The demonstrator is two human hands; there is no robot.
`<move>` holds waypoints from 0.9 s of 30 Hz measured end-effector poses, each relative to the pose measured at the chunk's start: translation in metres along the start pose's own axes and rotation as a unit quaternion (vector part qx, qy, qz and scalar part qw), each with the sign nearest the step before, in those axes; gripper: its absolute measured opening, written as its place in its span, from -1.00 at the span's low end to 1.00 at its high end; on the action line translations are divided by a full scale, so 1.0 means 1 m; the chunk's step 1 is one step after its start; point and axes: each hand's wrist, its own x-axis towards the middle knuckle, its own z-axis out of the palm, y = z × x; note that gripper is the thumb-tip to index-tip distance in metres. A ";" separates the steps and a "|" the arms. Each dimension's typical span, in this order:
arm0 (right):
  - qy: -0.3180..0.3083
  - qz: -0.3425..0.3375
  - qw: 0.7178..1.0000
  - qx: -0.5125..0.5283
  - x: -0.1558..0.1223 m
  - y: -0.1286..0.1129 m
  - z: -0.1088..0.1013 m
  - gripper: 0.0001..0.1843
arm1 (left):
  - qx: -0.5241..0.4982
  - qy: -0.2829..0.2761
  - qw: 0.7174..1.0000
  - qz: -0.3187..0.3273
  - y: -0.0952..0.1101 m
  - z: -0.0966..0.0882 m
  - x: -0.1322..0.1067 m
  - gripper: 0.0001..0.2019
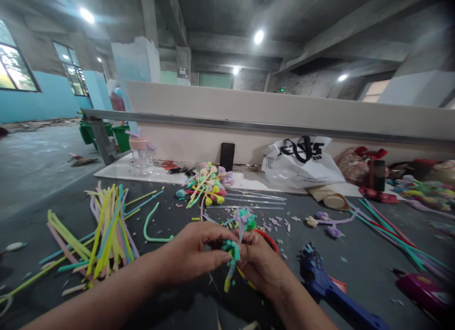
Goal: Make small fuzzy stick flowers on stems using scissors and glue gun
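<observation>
My left hand (199, 247) and my right hand (261, 261) meet over the front middle of the dark table. Between their fingertips is a small craft flower (243, 218) with lilac and teal bumpy petals on top. A teal flower part (232, 249) and a short multicoloured stem point down from the same spot. My left thumb and forefinger pinch at its left side, while my right fingers close around it from the right. Exactly where the pieces join is hidden by the fingers. Behind the hands, a red ring-shaped object (267, 240) shows partly.
Coloured foam-like sticks (110, 235) lie heaped at left. Farther back are a bunch of craft flowers (209, 183), clear sticks (249, 202), a phone (227, 155) and a white bag (302, 164). A blue tool (329, 287) lies at right; a cup (141, 154) stands back left.
</observation>
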 end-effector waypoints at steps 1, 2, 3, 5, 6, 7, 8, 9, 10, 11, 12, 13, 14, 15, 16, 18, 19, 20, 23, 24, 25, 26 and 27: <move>0.000 -0.001 1.000 0.001 0.000 0.000 -0.001 -0.75 | 0.004 0.003 1.000 0.004 0.000 0.000 0.000 -0.76; -0.001 -0.001 1.000 0.002 0.000 0.000 -0.001 -0.75 | 0.006 0.005 1.000 0.006 0.000 0.001 0.000 -0.77; -0.002 -0.001 1.000 0.002 0.000 0.000 -0.001 -0.75 | 0.007 0.006 1.000 0.008 0.001 0.001 0.001 -0.78; 0.003 0.001 1.000 -0.001 0.000 0.001 -0.001 -0.76 | 0.003 0.007 1.000 0.010 0.002 0.002 0.001 -0.80; 0.007 0.002 1.000 -0.003 0.000 0.001 -0.001 -0.76 | 0.001 0.008 1.000 0.010 0.003 0.002 0.001 -0.80; 0.012 0.001 1.000 -0.004 0.000 0.001 0.000 -0.76 | -0.001 0.011 1.000 0.008 0.004 0.002 0.002 -0.81; 0.019 -0.002 1.000 -0.004 0.000 0.001 0.001 -0.75 | -0.002 0.016 1.000 0.007 0.005 0.003 0.002 -0.81; 0.026 -0.004 1.000 -0.003 0.000 0.001 0.002 -0.75 | -0.002 0.020 1.000 0.004 0.006 0.003 0.002 -0.82; 0.032 -0.006 0.999 -0.003 0.000 0.001 0.003 -0.73 | -0.002 0.023 1.000 0.001 0.006 0.003 0.002 -0.82; 0.035 -0.006 0.999 -0.002 0.001 0.000 0.004 -0.73 | -0.004 0.023 1.000 -0.001 0.006 0.004 0.002 -0.82; 0.036 -0.004 0.999 -0.004 0.001 0.000 0.004 -0.72 | -0.008 0.022 1.000 -0.003 0.006 0.004 0.002 -0.82; 0.034 -0.002 0.999 -0.006 0.001 -0.001 0.005 -0.73 | -0.013 0.021 1.000 -0.007 0.005 0.004 0.001 -0.82; 0.029 -0.002 1.000 -0.007 0.001 -0.001 0.005 -0.73 | -0.020 0.023 0.999 -0.012 0.003 0.004 0.001 -0.82; 0.023 -0.005 1.000 -0.007 0.000 -0.002 0.006 -0.74 | -0.029 0.027 0.999 -0.020 0.001 0.004 0.001 -0.81; 0.016 -0.010 1.000 -0.007 0.000 -0.003 0.006 -0.75 | -0.039 0.032 0.998 -0.029 -0.001 0.003 0.002 -0.81; 0.001 -0.018 1.000 -0.011 0.000 -0.004 0.005 -0.76 | -0.060 0.042 0.997 -0.040 -0.006 0.002 0.002 -0.78; -0.007 -0.021 1.000 -0.016 0.000 -0.004 0.005 -0.75 | -0.069 0.042 0.996 -0.041 -0.008 0.001 0.002 -0.77; -0.012 -0.024 0.999 -0.022 0.000 -0.004 0.004 -0.75 | -0.076 0.042 0.995 -0.041 -0.010 0.001 0.003 -0.77; -0.008 -0.037 0.998 -0.040 0.003 0.001 -0.001 -0.74 | -0.078 0.039 0.995 -0.045 -0.014 0.000 0.003 -0.78; -0.003 -0.041 0.998 -0.047 0.003 0.002 -0.002 -0.75 | -0.075 0.036 0.995 -0.049 -0.014 0.001 0.002 -0.79; 0.004 -0.045 0.997 -0.055 0.004 0.003 -0.004 -0.77 | -0.072 0.035 0.995 -0.051 -0.014 0.001 0.002 -0.80; 0.010 -0.046 0.997 -0.065 0.005 0.004 -0.005 -0.79 | -0.070 0.036 0.996 -0.052 -0.014 0.001 0.002 -0.80; 0.017 -0.045 0.996 -0.074 0.005 0.004 -0.005 -0.80 | -0.069 0.036 0.996 -0.054 -0.014 0.001 0.002 -0.81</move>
